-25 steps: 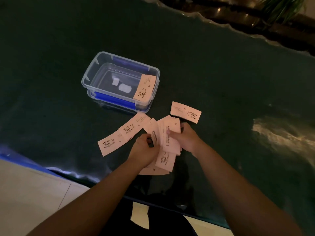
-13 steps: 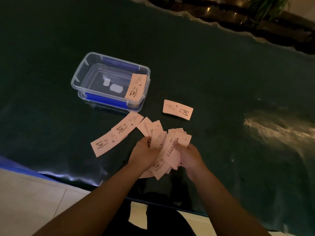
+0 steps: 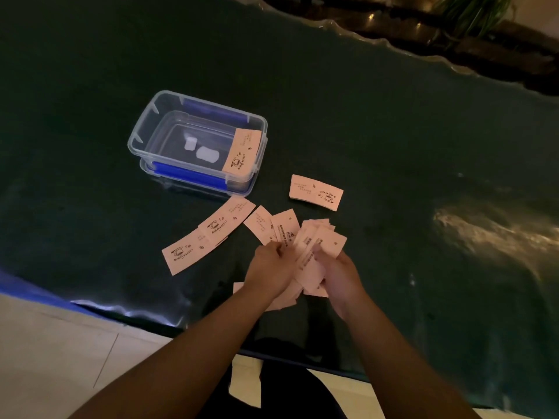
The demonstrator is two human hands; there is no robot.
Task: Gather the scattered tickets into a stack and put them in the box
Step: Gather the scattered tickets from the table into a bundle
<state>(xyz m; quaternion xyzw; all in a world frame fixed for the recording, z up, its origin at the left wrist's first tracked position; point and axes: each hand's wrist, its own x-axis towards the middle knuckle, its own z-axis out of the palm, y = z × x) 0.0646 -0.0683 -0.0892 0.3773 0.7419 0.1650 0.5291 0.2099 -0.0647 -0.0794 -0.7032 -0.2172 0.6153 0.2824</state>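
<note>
Pale pink paper tickets lie on a dark green table (image 3: pixel 393 146). My left hand (image 3: pixel 270 269) and my right hand (image 3: pixel 340 275) are both closed around a loose, fanned bunch of tickets (image 3: pixel 314 252) near the table's front edge. Two overlapping tickets (image 3: pixel 208 237) lie flat to the left of my hands. One single ticket (image 3: pixel 316 192) lies apart behind my hands. A clear plastic box (image 3: pixel 145 122) with blue clips stands at the back left. One ticket (image 3: pixel 242 154) leans inside the box against its right wall.
Two small white pieces (image 3: pixel 201 149) lie on the box's bottom. The table's front edge (image 3: pixel 127 313) runs just below my hands, with pale floor tiles (image 3: pixel 45 352) beyond it. A plant (image 3: pixel 472 13) and a dark ledge stand behind the table's far edge.
Both hands have pulled the bunch of tickets closer together and slightly toward the front edge. The loose tickets on the table and the box have not moved.
</note>
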